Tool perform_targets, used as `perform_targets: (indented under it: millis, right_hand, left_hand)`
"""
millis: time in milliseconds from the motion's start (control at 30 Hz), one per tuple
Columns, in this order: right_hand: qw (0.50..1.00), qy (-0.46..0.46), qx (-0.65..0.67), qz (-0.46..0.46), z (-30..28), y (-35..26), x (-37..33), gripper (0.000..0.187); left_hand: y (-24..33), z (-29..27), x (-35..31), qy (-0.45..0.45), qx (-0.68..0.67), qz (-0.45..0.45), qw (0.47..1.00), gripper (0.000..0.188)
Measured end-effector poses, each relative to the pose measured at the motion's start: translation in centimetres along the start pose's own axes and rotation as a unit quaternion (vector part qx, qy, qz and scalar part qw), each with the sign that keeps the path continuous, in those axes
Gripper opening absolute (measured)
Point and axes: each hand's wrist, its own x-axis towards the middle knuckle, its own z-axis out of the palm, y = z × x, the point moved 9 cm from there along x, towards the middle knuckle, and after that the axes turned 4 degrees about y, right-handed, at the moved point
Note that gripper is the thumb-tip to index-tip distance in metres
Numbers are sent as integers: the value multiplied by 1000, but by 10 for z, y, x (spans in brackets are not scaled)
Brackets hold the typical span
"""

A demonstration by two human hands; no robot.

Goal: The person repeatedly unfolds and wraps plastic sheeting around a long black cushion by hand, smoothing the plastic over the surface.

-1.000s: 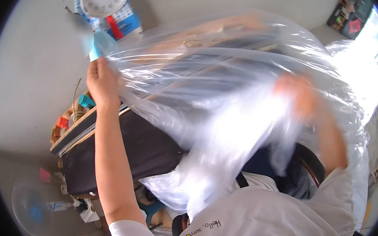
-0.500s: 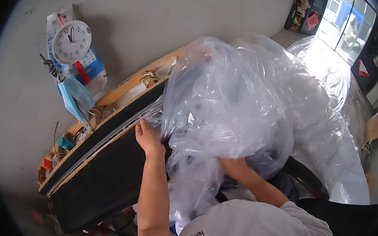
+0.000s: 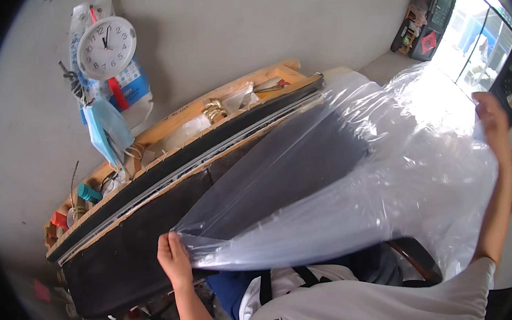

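Left hand: our left hand (image 3: 175,261) sits low and left of centre, its fingers (image 3: 167,246) clenched on a bunched corner of the clear plastic sheet (image 3: 355,182).
Right hand: our right hand (image 3: 493,124) is raised far out to the right, near the window; its fingers grip the opposite edge of the same sheet, the arm stretched long.
Plastic sheet: we hold it spread wide between both hands, taut along its lower edge and billowing toward the right. It hangs in front of our chest and over the right part of the black panel (image 3: 130,256), which shows dark through it.
Black panel: a long, dark, slightly curved piece running from lower left to upper right, with a pale strip along its upper edge. Whether the sheet touches it we cannot tell.
Wooden surface: a wooden surface (image 3: 226,92) runs behind the panel along the wall, carrying small clutter, among it a teal item (image 3: 89,193) and a red one (image 3: 59,220) at the left end.
Wall: a round white clock (image 3: 107,48) hangs at upper left, with a blue face mask (image 3: 107,131) and blue-and-white papers (image 3: 134,85) below it.
Window: a bright window (image 3: 471,40) fills the upper right corner.
Clothing: we wear a white shirt (image 3: 366,306) with dark straps.
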Motion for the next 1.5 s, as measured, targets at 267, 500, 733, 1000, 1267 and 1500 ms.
perform_targets:
  millis: [267, 500, 733, 1000, 1267, 1500]
  right_hand:
    - [901, -312, -51, -296, 375, -213, -65, 47]
    - [769, -325, 502, -225, 371, -430, -92, 15]
    - [577, -583, 566, -86, 412, -495, -169, 22]
    - [872, -428, 150, -184, 326, -278, -88, 11]
    - [821, -298, 322, -365, 343, -386, -127, 14]
    - [736, -445, 386, -335, 419, -499, -183, 22]
  left_hand:
    - [51, -262, 13, 221, 465, 185, 837, 10]
    - [96, -256, -7, 279, -97, 154, 943, 15]
    - [109, -223, 7, 288, -23, 214, 933, 14]
    - [60, -314, 6, 424, 374, 184, 804, 19]
    - [27, -306, 37, 317, 78, 90, 941, 20]
    - [121, -219, 3, 276, 54, 241, 929, 17]
